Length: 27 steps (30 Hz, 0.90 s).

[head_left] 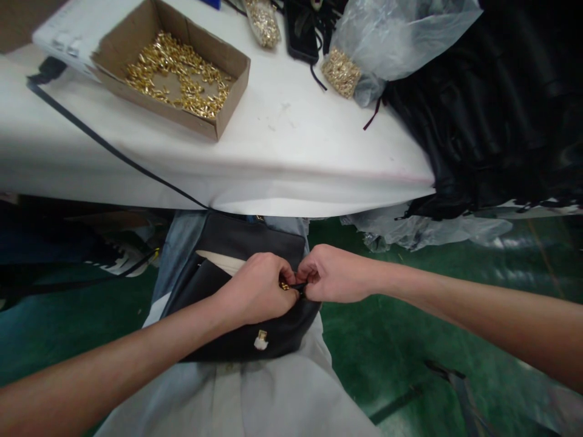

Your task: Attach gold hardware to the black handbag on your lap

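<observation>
A black handbag [228, 337] lies on my lap, its pale lining [221, 262] showing through the open top. On its front is a gold clasp [261, 338] with a whitish piece over its lower part. At the bag's right side my left hand [262, 288] is closed in a pinch on a small gold metal fitting [285, 286]. Right beside it, my right hand [334, 274] pinches a narrow black strap end [299, 285] that meets the fitting. The fingers hide much of the join, so whether the two are linked cannot be seen.
On the white-covered table [291, 145] stands a cardboard box [177, 115] of gold metal fittings. Bags of gold pieces [340, 71] and a black phone-like object [300, 33] lie behind. A long black strap [113, 152] crosses the left; black bags [492, 103] pile up at right.
</observation>
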Motion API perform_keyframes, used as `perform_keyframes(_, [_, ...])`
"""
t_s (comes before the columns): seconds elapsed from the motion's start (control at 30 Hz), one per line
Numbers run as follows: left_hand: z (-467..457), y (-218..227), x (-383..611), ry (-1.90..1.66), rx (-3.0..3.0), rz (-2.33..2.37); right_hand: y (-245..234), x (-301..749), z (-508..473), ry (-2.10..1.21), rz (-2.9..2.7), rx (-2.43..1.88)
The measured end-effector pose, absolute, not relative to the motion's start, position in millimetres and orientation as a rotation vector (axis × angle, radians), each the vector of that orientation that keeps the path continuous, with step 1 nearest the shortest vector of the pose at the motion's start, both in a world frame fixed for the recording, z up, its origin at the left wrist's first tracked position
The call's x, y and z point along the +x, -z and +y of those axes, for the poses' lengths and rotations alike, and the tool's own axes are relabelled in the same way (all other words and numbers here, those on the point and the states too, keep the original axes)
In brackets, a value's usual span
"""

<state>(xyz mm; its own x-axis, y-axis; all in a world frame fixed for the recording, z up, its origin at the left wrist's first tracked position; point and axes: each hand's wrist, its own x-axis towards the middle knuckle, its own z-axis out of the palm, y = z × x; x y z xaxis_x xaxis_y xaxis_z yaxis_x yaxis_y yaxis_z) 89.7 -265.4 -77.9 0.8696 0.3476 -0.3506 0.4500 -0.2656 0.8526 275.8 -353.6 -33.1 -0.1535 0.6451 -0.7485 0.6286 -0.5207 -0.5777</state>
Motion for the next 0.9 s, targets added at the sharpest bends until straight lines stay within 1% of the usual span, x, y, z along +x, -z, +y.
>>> perform_keyframes(0.23, [-269.7, 78.4, 91.9, 0.113, 2.014, 0.651, 33.8, 271.8, -353.8, -1.707, -1.604, -2.073])
perform_keyframes(0.6, [-276.6, 79.7, 92.8, 0.099, 2.117, 0.666, 43.0, 283.3, -353.1, -1.868, -1.549, -1.962])
perform_keyframes(0.9, [-269.8, 81.9, 94.2, 0.089, 2.026, 0.606, 39.1, 279.0, -352.1, -1.796, -1.584, -2.01])
